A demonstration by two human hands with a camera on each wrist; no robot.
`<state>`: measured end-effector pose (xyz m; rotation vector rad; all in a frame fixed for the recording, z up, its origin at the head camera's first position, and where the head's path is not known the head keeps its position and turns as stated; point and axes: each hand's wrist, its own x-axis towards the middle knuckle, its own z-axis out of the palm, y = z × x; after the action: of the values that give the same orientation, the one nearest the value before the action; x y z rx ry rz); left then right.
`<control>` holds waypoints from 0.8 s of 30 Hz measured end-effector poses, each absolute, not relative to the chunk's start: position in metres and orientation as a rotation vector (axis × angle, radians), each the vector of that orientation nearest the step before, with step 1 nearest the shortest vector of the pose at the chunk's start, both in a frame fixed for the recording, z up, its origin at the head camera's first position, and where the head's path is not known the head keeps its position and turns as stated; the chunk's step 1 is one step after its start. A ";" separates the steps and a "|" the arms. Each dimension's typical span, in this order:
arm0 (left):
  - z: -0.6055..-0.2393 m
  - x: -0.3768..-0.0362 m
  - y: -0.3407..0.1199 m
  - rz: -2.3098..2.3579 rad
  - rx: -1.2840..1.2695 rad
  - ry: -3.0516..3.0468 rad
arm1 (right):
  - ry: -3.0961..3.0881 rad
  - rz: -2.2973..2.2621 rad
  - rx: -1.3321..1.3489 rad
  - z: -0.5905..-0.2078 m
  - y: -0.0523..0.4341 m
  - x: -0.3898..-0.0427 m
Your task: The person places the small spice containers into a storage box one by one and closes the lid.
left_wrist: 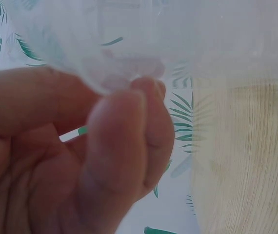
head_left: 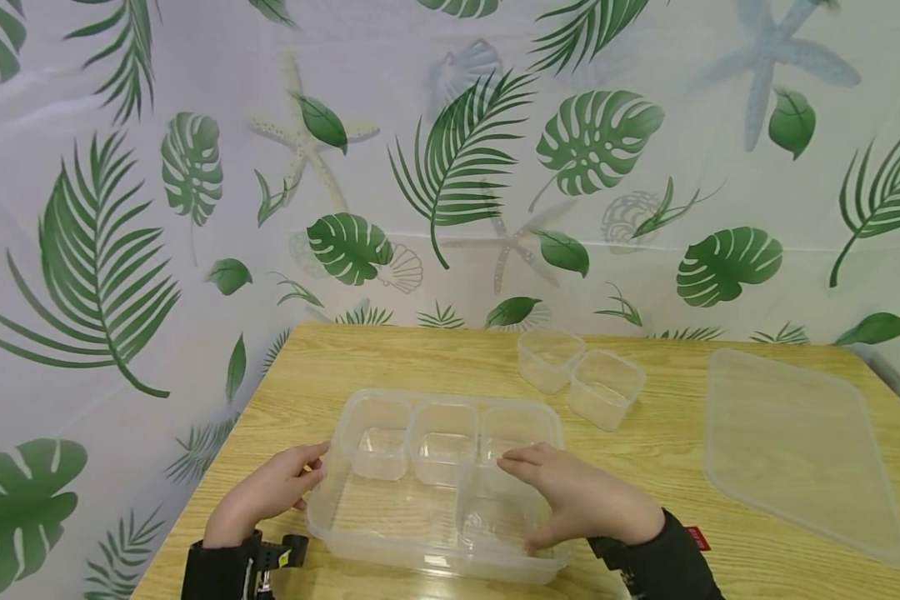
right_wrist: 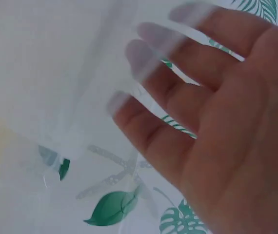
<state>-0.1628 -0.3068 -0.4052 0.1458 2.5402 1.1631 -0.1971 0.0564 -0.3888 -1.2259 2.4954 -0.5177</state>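
No words or labels can be read on anything here. There is only a small red tag (head_left: 697,538) by the right sleeve, and it is too small to read.

Now count. There is one big clear tray (head_left: 390,533) on the wooden table (head_left: 675,467), close to the person. Four little clear boxes (head_left: 445,443) sit inside the tray. Three are in a row at the far side and one is at the near right. Two more little boxes (head_left: 581,379) stand on the table behind the tray, side by side and touching. One big flat lid (head_left: 795,450) lies on the right side of the table, well apart from the tray.

The tray is see-through plastic with round corners and low walls. You can see the wood through it.

The left hand (head_left: 266,493) is at the tray's left wall. In the left wrist view its thumb and fingers (left_wrist: 124,141) pinch the clear edge. The right hand (head_left: 570,496) lies over the near right part of the tray. Its fingers (right_wrist: 178,63) are straight and a bit spread, pressing on the clear plastic.

Behind the table hangs a white curtain (head_left: 450,167) with green leaves, starfish and shells.
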 end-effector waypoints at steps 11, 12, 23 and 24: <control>-0.404 -0.163 -0.307 1.173 0.163 2.546 | 2.499 -0.571 -1.154 -0.377 0.072 -0.200; -0.404 -0.163 -0.307 1.173 0.164 2.547 | 2.487 -0.570 -1.154 -0.377 0.072 -0.201; -0.402 -0.163 -0.309 1.156 0.193 2.555 | 2.466 -0.549 -1.163 -0.381 0.064 -0.202; -0.401 -0.163 -0.309 1.158 0.199 2.554 | 2.467 -0.548 -1.161 -0.382 0.063 -0.202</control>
<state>-0.1628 -0.3089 -0.4012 0.1994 2.5543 1.1576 -0.2015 0.0630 -0.3816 -1.1615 2.4668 -0.5481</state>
